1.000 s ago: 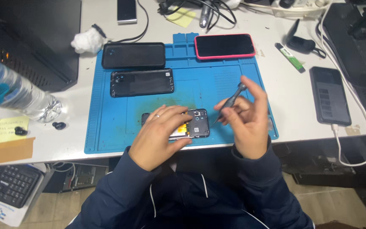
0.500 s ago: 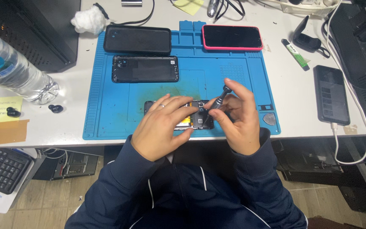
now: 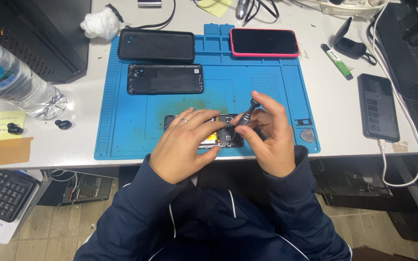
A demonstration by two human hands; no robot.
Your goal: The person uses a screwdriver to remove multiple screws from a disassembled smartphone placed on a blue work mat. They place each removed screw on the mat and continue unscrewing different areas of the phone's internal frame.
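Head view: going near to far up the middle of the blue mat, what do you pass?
opened phone under the left hand and right hand → black back cover → black phone case

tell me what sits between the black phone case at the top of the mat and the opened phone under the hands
In the head view, a black phone back cover lies on the blue mat between the black case and the opened phone; then comes bare, stained mat.
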